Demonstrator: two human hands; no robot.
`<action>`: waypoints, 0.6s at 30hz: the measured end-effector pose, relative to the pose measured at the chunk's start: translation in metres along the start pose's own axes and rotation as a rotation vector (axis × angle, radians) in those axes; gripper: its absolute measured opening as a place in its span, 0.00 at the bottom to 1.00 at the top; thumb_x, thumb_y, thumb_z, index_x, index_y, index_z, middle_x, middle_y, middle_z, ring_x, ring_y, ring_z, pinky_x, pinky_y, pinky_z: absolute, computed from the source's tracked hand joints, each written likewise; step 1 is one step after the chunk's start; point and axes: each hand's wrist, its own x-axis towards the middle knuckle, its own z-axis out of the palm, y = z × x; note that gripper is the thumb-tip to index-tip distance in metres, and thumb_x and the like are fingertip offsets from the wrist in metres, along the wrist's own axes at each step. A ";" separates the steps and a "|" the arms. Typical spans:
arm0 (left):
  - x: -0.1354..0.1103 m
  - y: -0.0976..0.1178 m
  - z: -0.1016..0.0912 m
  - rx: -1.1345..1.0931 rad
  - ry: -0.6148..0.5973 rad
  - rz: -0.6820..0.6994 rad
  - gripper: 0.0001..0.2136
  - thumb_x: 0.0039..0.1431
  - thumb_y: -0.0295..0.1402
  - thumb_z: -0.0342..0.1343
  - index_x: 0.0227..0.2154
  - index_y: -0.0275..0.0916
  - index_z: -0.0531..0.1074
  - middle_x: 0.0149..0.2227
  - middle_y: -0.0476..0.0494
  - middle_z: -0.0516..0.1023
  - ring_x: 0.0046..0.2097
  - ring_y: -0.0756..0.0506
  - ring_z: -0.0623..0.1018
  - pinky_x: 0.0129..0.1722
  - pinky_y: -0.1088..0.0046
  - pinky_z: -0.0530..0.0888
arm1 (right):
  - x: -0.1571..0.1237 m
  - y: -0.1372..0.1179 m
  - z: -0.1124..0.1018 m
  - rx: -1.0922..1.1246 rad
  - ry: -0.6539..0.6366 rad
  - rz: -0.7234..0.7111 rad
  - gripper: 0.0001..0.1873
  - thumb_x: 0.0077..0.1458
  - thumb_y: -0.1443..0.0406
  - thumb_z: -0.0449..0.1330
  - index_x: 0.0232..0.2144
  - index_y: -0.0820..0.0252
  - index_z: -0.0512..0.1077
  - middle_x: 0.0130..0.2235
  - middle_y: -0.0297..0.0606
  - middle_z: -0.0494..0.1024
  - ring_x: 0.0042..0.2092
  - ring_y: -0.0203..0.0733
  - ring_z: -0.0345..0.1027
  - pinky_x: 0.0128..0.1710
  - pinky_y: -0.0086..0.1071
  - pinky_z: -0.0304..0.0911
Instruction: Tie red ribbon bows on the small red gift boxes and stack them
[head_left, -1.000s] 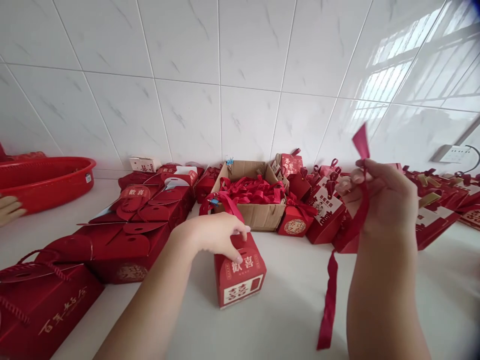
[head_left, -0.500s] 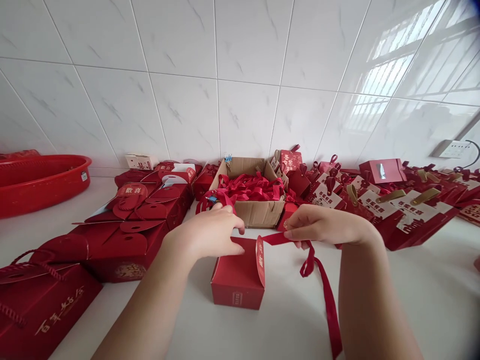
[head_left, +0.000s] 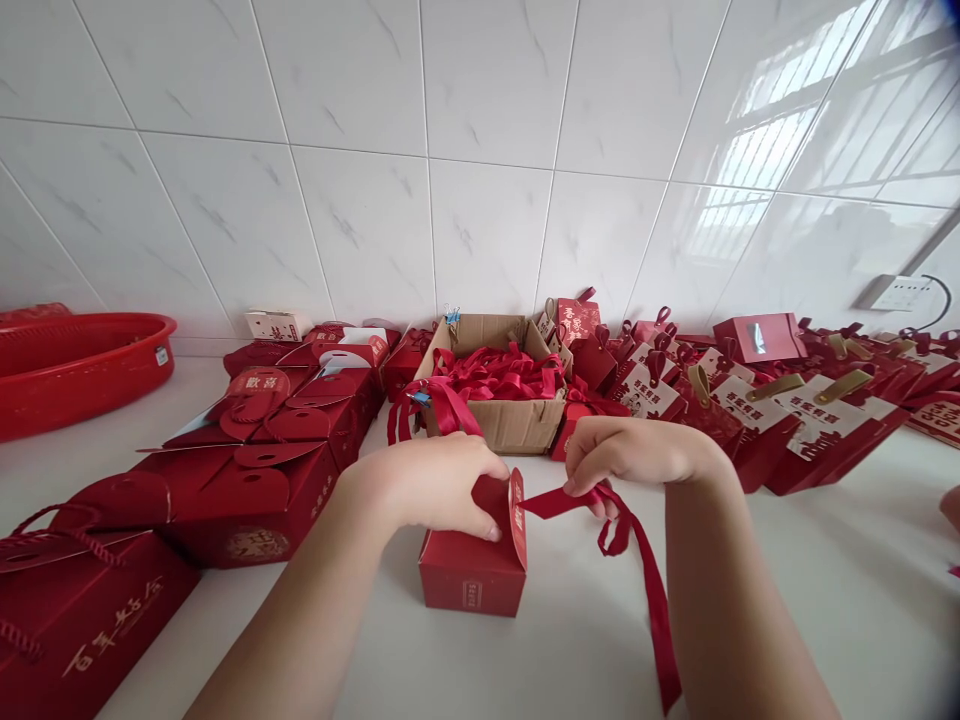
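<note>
A small red gift box (head_left: 472, 580) stands on the white tabletop in front of me, its rounded flap (head_left: 517, 515) upright on the right side. My left hand (head_left: 439, 485) lies over the box's top, thumb and forefinger apart and both close to the flap; its other fingers are hidden. A red ribbon (head_left: 551, 503) runs out from the flap to the right. My right hand (head_left: 615, 455) pinches that ribbon between thumb and fingers. Past this grip, the ribbon loops and trails down towards the table's near edge.
Behind the box, a cardboard carton (head_left: 517, 425) holds many loose red ribbons (head_left: 499, 372). Red gift boxes (head_left: 255, 490) crowd the left, beside a red plastic basin (head_left: 90, 370). Several red-and-white gift bags (head_left: 817, 430) line the right. Part of another hand (head_left: 951, 508) shows at the right edge.
My left hand has moved down and right, bringing its thumb onto the box top near the flap. My right hand keeps its pinch on the ribbon, slightly lower and nearer the box.
</note>
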 end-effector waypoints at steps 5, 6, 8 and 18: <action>-0.001 0.001 -0.002 0.016 -0.005 0.032 0.16 0.45 0.44 0.58 0.38 0.47 0.77 0.42 0.45 0.77 0.38 0.41 0.77 0.31 0.72 0.68 | 0.007 -0.001 0.000 0.049 -0.025 0.000 0.14 0.47 0.70 0.55 0.15 0.66 0.73 0.14 0.32 0.69 0.19 0.31 0.62 0.23 0.26 0.60; -0.001 0.001 -0.002 0.022 -0.009 0.030 0.17 0.45 0.45 0.57 0.39 0.48 0.77 0.43 0.45 0.76 0.38 0.41 0.77 0.31 0.73 0.68 | 0.009 -0.001 0.000 0.054 -0.022 -0.004 0.13 0.47 0.70 0.55 0.14 0.66 0.73 0.14 0.32 0.68 0.19 0.31 0.62 0.23 0.26 0.59; -0.002 0.002 -0.002 0.034 -0.013 0.010 0.18 0.46 0.45 0.57 0.41 0.50 0.76 0.45 0.45 0.75 0.38 0.42 0.77 0.29 0.73 0.68 | 0.012 0.000 0.000 0.055 -0.010 -0.017 0.13 0.47 0.69 0.56 0.15 0.66 0.73 0.15 0.32 0.69 0.19 0.31 0.62 0.23 0.25 0.60; -0.003 -0.005 -0.002 0.029 0.055 0.047 0.14 0.53 0.45 0.50 0.39 0.52 0.77 0.52 0.47 0.71 0.41 0.42 0.76 0.33 0.72 0.68 | 0.021 0.003 -0.003 0.042 -0.020 -0.064 0.13 0.48 0.68 0.56 0.16 0.65 0.73 0.17 0.33 0.70 0.21 0.31 0.63 0.26 0.26 0.60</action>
